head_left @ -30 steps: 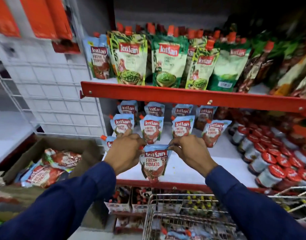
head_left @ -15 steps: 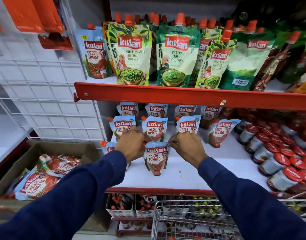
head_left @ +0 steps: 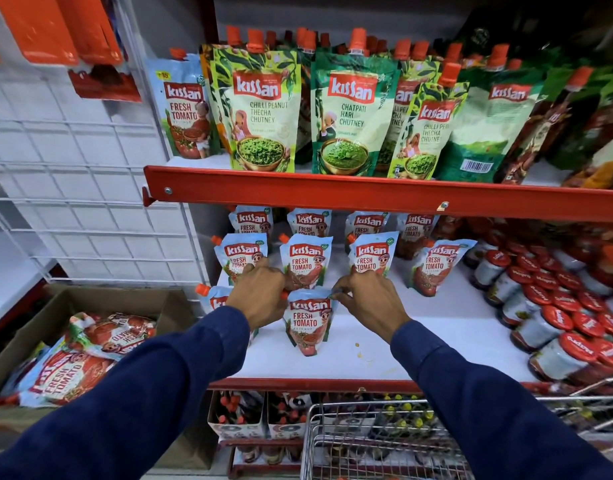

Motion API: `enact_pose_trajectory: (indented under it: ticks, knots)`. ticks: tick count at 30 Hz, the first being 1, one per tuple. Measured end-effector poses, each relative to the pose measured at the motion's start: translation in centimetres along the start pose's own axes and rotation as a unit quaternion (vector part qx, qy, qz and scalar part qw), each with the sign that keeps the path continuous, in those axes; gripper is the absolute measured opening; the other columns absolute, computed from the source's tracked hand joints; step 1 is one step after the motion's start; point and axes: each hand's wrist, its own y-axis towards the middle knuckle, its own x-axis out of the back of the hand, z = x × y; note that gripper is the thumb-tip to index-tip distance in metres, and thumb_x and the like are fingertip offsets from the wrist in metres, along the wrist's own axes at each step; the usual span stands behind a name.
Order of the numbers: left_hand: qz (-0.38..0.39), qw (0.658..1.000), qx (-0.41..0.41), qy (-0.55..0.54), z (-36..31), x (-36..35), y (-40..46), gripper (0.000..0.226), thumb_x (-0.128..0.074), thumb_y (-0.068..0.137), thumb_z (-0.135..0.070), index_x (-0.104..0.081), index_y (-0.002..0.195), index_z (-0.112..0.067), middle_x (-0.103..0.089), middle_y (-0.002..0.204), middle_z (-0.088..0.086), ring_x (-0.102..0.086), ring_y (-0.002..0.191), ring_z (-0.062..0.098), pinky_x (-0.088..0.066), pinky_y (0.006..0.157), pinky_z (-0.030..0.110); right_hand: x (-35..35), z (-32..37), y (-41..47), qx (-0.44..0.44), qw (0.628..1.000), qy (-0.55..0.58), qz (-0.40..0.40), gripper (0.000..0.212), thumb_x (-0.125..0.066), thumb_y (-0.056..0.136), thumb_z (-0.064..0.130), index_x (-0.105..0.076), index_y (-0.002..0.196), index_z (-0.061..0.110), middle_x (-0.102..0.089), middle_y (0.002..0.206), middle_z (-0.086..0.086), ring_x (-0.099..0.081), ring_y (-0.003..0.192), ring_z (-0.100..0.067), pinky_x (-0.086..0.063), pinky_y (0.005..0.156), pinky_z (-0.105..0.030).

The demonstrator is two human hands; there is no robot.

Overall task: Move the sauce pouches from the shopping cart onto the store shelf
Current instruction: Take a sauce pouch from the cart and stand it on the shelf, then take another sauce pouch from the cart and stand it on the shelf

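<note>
Hands held one tomato pouch (head_left: 308, 323) by its top corners, the left hand (head_left: 260, 296) pinching the spout side and the right hand (head_left: 370, 299) pinching the opposite corner, each closed narrowly on the pack. The pouch stood upright on the white shelf (head_left: 436, 341), in front of the standing row of pouches (head_left: 306, 259), with another pouch (head_left: 216, 299) just beside it to the left, partly hidden by the left wrist. The shopping cart (head_left: 332, 431) sat below the shelf edge; its contents could not be made out. The likeliest trouble was a topple: the pouch tapered to a soft base, so a release made before it settled flat could tip it forward off the shelf or back into the row, knocking those over. A withdrawing left hand might also catch the neighbouring pouch
</note>
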Motion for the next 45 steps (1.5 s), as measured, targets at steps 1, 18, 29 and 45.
enact_pose_trajectory:
  ticks: [1,18,29,45]
  knots:
    - [0.005,1.0,0.002,0.009,0.0,0.0,0.0,0.034,-0.065,0.09,-0.03,-0.065,0.124,-0.026,-0.07,0.114,0.006,-0.047,0.112,0.028,-0.04,0.096,0.043,0.0,0.0,0.0,-0.005,1.0,0.003,0.004,0.024,-0.062,0.095,0.032,-0.074,0.111,0.02,-0.076,0.106,-0.004,-0.066,0.094,-0.025,-0.044,0.069,-0.029]
    - [-0.034,0.987,-0.143,0.061,-8.1,-9.8,-12.1,0.095,-0.061,0.087,-0.051,-0.008,0.155,-0.011,-0.01,0.164,0.021,-0.005,0.149,0.048,-0.014,0.112,0.074,-6.4,-2.9,-18.6,-0.022,0.992,-0.117,0.039,0.09,-0.058,0.089,0.04,-0.006,0.156,0.012,0.012,0.165,-0.015,0.02,0.15,-0.035,-0.005,0.119,-0.066]
    - [0.223,0.968,-0.113,0.011,-14.6,-22.3,-17.5,0.064,-0.047,0.097,-0.02,-0.019,0.153,-0.006,-0.021,0.163,0.015,-0.01,0.151,0.035,-0.007,0.124,0.052,-15.3,-7.4,-27.7,-0.094,0.965,-0.005,0.243,0.06,-0.058,0.091,0.012,-0.039,0.147,0.017,-0.055,0.144,-0.005,-0.052,0.129,-0.03,-0.05,0.1,-0.044]
    - [0.265,0.963,0.034,-0.04,-16.6,-27.8,-15.1,0.031,-0.053,0.087,0.009,-0.064,0.108,-0.011,-0.069,0.094,0.013,-0.07,0.079,0.032,-0.059,0.068,0.042,-20.5,-8.8,-26.1,-0.095,0.948,-0.049,0.298,0.029,-0.051,0.089,0.001,-0.069,0.102,0.019,-0.072,0.094,-0.008,-0.067,0.087,-0.029,-0.046,0.066,-0.034]
